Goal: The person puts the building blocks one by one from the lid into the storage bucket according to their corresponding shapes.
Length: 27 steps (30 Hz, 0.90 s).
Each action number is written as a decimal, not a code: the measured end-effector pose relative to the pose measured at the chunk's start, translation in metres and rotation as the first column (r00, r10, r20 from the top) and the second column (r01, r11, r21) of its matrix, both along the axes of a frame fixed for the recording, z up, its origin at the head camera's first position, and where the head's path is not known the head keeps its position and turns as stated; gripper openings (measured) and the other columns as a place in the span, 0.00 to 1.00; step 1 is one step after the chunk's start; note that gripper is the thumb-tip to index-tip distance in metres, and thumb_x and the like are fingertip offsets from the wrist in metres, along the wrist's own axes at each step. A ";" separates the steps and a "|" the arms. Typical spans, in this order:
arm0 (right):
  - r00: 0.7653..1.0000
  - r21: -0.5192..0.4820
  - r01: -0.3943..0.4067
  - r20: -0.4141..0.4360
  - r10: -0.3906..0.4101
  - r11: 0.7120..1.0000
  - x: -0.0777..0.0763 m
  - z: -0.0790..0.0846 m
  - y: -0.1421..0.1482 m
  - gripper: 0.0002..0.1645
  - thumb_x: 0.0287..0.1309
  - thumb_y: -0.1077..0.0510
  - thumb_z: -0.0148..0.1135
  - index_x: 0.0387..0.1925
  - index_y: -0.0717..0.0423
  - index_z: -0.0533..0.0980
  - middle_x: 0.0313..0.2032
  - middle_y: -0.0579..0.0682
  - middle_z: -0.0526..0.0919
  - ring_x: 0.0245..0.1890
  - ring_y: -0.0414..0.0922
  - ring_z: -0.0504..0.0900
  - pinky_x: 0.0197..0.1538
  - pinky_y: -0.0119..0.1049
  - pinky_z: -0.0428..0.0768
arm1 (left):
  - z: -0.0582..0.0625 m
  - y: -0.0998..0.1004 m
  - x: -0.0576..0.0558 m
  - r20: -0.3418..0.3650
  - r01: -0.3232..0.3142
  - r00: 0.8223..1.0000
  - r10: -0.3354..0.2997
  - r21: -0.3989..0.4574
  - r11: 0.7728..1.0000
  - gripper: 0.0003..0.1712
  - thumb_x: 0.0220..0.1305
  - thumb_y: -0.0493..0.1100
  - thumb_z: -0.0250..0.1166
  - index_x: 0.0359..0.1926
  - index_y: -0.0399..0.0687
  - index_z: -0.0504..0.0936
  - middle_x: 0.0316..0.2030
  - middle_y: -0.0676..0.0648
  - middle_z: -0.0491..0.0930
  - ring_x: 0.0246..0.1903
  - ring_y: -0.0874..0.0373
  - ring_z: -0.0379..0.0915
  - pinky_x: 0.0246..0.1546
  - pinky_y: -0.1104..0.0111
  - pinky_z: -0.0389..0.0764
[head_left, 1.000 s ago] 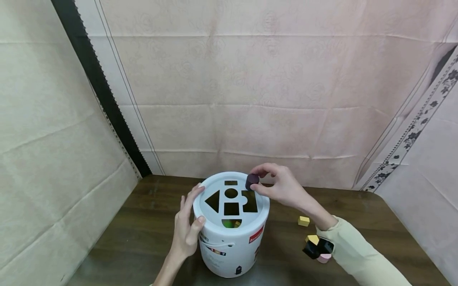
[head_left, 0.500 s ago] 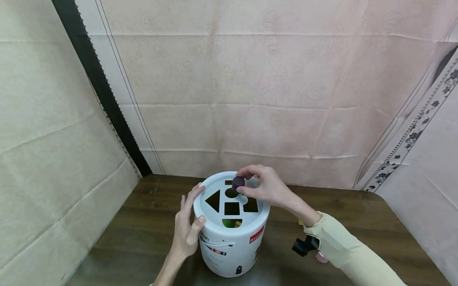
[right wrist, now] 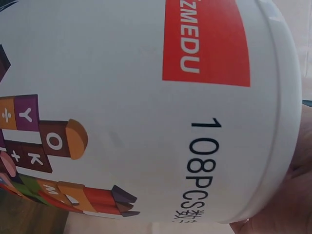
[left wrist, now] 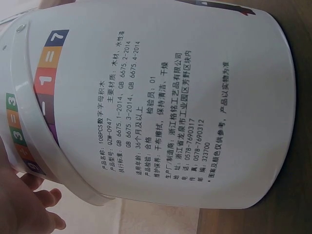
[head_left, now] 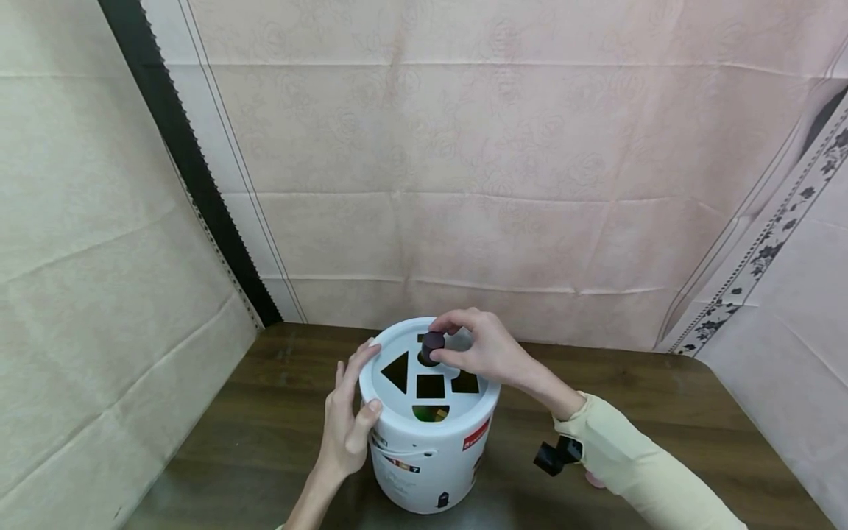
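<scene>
A white bucket [head_left: 411,486] with a lid [head_left: 391,403] of shaped cut-outs stands on the table. My right hand [head_left: 486,350] pinches a dark purple cylinder block [head_left: 433,341] between thumb and fingers. The block is upright over the round hole [head_left: 422,360], partly covering it; whether its lower end is inside I cannot tell. On the left, my left hand [head_left: 347,419] rests against the bucket, fingers and thumb spread over its rim. In the left wrist view, several fingers [left wrist: 46,197] show beside the bucket's printed side [left wrist: 234,146]. The right wrist view hides the block.
Through the lid's front slot, something green [head_left: 424,413] shows inside. A pink block [head_left: 594,480] lies on the brown table [head_left: 265,442], mostly behind the right sleeve [head_left: 636,456]. A black wrist camera [head_left: 556,455] hangs at that cuff. Cloth walls [head_left: 490,184] enclose the table.
My right hand has carried the purple cylinder left from the lid's right edge to the round hole. The yellow blocks are now hidden by the right arm. My left hand has stayed put.
</scene>
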State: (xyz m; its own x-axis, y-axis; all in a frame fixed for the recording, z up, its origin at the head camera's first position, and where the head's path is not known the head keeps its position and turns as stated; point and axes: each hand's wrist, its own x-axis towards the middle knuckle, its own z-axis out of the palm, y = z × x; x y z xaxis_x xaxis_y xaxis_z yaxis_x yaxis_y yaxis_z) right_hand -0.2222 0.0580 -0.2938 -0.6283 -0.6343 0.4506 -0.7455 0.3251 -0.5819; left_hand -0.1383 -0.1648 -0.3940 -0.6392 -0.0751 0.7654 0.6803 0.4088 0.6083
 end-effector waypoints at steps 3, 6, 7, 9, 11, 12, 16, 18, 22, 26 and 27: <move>1.000 0.009 0.000 0.002 0.000 1.000 0.000 0.000 0.000 0.20 0.51 0.63 0.76 0.47 0.59 0.83 0.41 0.46 0.85 0.44 0.48 0.78 0.51 0.49 0.75 | 0.000 0.000 0.001 0.001 0.002 1.000 -0.002 -0.002 1.000 0.39 0.70 0.66 0.48 0.67 0.42 0.72 0.61 0.41 0.77 0.68 0.45 0.63 0.63 0.30 0.39; 1.000 0.016 -0.003 -0.001 0.003 1.000 0.000 -0.001 0.000 0.19 0.52 0.62 0.76 0.47 0.59 0.83 0.41 0.46 0.85 0.45 0.48 0.78 0.51 0.49 0.75 | 0.000 0.000 0.001 0.003 -0.001 1.000 0.001 -0.005 1.000 0.39 0.70 0.66 0.48 0.67 0.42 0.72 0.61 0.40 0.77 0.68 0.45 0.63 0.64 0.31 0.39; 1.000 0.016 -0.006 -0.002 0.006 1.000 0.000 -0.001 0.000 0.19 0.52 0.62 0.76 0.47 0.59 0.83 0.42 0.46 0.85 0.45 0.48 0.78 0.51 0.49 0.75 | 0.000 0.000 0.001 0.002 0.000 1.000 0.000 -0.005 1.000 0.39 0.70 0.65 0.48 0.67 0.42 0.72 0.61 0.40 0.77 0.68 0.45 0.63 0.64 0.31 0.39; 1.000 0.009 -0.016 -0.016 0.016 1.000 -0.001 -0.002 0.000 0.19 0.53 0.61 0.76 0.47 0.59 0.83 0.42 0.48 0.85 0.46 0.49 0.78 0.52 0.51 0.74 | 0.000 0.000 0.001 0.000 0.000 1.000 0.000 -0.004 1.000 0.38 0.70 0.65 0.48 0.67 0.42 0.72 0.61 0.40 0.77 0.68 0.45 0.63 0.64 0.31 0.39; 0.999 -0.004 -0.020 -0.033 0.020 1.000 -0.001 -0.002 0.001 0.19 0.54 0.60 0.75 0.48 0.60 0.82 0.44 0.50 0.85 0.47 0.50 0.78 0.52 0.54 0.73 | 0.000 0.000 0.001 -0.002 0.003 1.000 -0.003 -0.002 1.000 0.38 0.70 0.65 0.48 0.67 0.42 0.72 0.61 0.40 0.77 0.69 0.45 0.63 0.64 0.30 0.39; 0.999 -0.013 -0.017 -0.040 0.016 1.000 -0.001 -0.002 0.002 0.19 0.55 0.60 0.74 0.49 0.61 0.82 0.45 0.51 0.85 0.47 0.51 0.78 0.52 0.55 0.73 | 0.000 0.000 0.001 -0.002 0.004 1.000 -0.004 -0.001 1.000 0.39 0.70 0.65 0.48 0.67 0.42 0.72 0.61 0.40 0.77 0.69 0.45 0.62 0.63 0.30 0.39; 0.999 -0.056 0.025 -0.046 -0.027 0.998 -0.002 -0.003 0.012 0.19 0.59 0.58 0.70 0.52 0.59 0.81 0.49 0.52 0.83 0.50 0.53 0.77 0.52 0.57 0.73 | 0.000 0.001 0.001 -0.005 0.009 1.000 -0.008 0.004 1.000 0.39 0.70 0.65 0.48 0.67 0.42 0.72 0.61 0.40 0.77 0.69 0.45 0.62 0.64 0.30 0.38; 0.997 -0.072 0.057 -0.050 -0.061 0.996 -0.001 -0.001 0.019 0.19 0.60 0.58 0.69 0.53 0.58 0.81 0.50 0.50 0.82 0.51 0.53 0.77 0.52 0.56 0.73 | 0.000 0.001 0.000 -0.009 0.008 1.000 -0.008 0.006 1.000 0.39 0.70 0.65 0.49 0.67 0.42 0.72 0.61 0.41 0.77 0.69 0.46 0.62 0.64 0.31 0.38; 0.989 -0.101 0.116 -0.079 -0.124 0.988 -0.001 0.002 0.041 0.17 0.60 0.61 0.69 0.52 0.57 0.81 0.49 0.51 0.82 0.50 0.52 0.77 0.52 0.52 0.72 | 0.000 0.001 0.000 -0.024 0.006 1.000 -0.006 0.008 1.000 0.39 0.69 0.65 0.49 0.67 0.41 0.72 0.61 0.41 0.77 0.69 0.46 0.63 0.64 0.30 0.39; 0.980 -0.134 0.170 -0.084 -0.182 0.976 -0.002 -0.001 0.069 0.17 0.59 0.65 0.68 0.51 0.57 0.81 0.48 0.52 0.83 0.49 0.48 0.77 0.50 0.47 0.69 | -0.001 0.000 0.000 -0.020 0.000 1.000 0.000 0.013 1.000 0.39 0.69 0.66 0.49 0.67 0.41 0.73 0.62 0.42 0.76 0.69 0.46 0.63 0.64 0.30 0.39; 0.977 -0.138 0.185 -0.078 -0.197 0.973 -0.002 -0.003 0.076 0.17 0.59 0.65 0.68 0.51 0.56 0.81 0.48 0.52 0.83 0.49 0.47 0.77 0.50 0.45 0.69 | -0.001 0.000 0.000 -0.015 -0.001 1.000 0.002 0.015 1.000 0.39 0.69 0.66 0.49 0.67 0.42 0.73 0.62 0.43 0.76 0.69 0.47 0.63 0.64 0.31 0.39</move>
